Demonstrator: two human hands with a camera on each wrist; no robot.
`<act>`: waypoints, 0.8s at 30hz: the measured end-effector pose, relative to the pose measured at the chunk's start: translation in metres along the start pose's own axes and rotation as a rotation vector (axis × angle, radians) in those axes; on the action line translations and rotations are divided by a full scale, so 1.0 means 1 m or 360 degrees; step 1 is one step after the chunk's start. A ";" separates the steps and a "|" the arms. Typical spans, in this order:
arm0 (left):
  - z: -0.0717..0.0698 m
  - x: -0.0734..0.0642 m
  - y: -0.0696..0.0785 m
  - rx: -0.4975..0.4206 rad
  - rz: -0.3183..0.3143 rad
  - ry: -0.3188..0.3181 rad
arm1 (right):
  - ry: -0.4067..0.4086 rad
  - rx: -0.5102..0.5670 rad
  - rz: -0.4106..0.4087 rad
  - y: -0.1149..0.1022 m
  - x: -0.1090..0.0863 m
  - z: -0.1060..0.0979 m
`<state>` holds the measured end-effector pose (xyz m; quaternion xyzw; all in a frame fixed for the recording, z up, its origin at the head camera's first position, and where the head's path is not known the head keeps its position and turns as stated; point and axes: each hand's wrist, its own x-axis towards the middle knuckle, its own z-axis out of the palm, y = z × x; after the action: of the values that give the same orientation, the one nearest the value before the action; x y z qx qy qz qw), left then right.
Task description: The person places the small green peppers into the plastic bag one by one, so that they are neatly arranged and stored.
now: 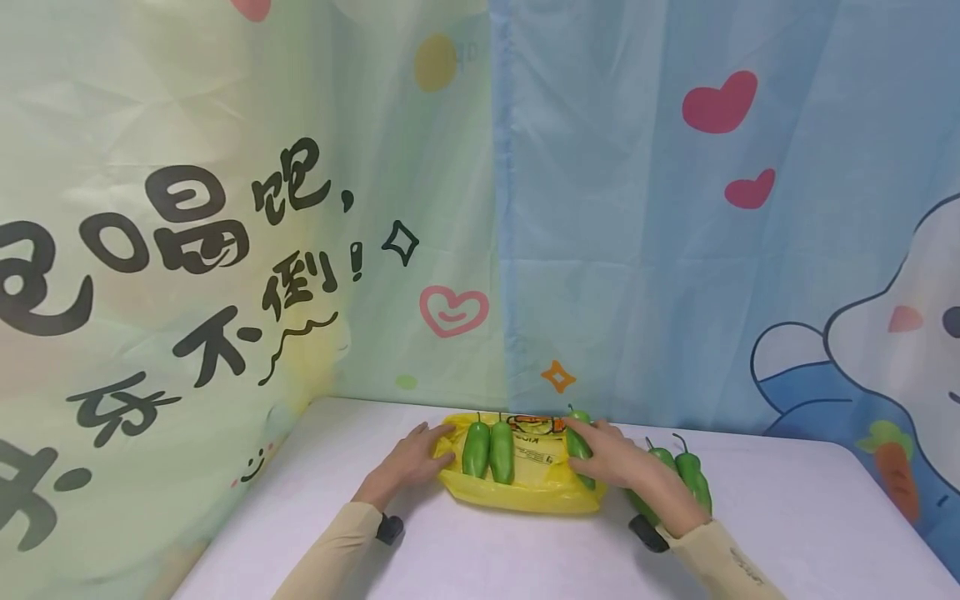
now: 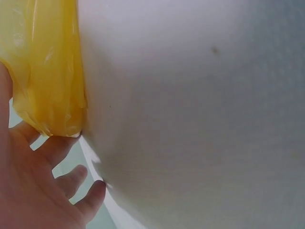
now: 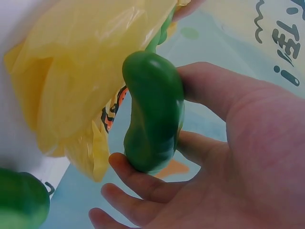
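A yellow plastic bag (image 1: 525, 495) with printed figures lies on the table, its near edge raised. Two green peppers (image 1: 501, 454) rest side by side on its left part, stems pointing away. My left hand (image 1: 417, 455) holds the bag's left edge between thumb and fingers; in the left wrist view the outer fingers spread loosely below the yellow plastic (image 2: 50, 86). At the bag's right side my right hand (image 1: 611, 454) grips another green pepper (image 3: 155, 112) between thumb and fingers, above the bag. Its stem points away from me.
Several more green peppers (image 1: 693, 475) lie on the white table (image 1: 787, 517) to the right, partly behind my right forearm. A printed curtain (image 1: 585, 250) with hearts and characters hangs along the back and left side. Both wrists carry dark bands.
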<state>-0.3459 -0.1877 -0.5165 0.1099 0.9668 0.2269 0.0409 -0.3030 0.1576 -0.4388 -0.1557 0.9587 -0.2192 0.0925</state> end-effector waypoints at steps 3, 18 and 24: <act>0.000 0.000 0.000 0.0000 -0.0003 0.0000 | -0.0005 0.0001 -0.0003 -0.001 0.002 0.002; -0.002 -0.001 0.003 0.0014 0.0021 0.0001 | -0.0015 0.0065 -0.0002 -0.016 0.010 0.013; -0.002 -0.002 0.004 0.0020 0.0013 0.0002 | 0.0000 0.0036 -0.0009 -0.020 0.015 0.017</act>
<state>-0.3433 -0.1858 -0.5128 0.1140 0.9678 0.2211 0.0388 -0.3079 0.1292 -0.4468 -0.1574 0.9558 -0.2302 0.0936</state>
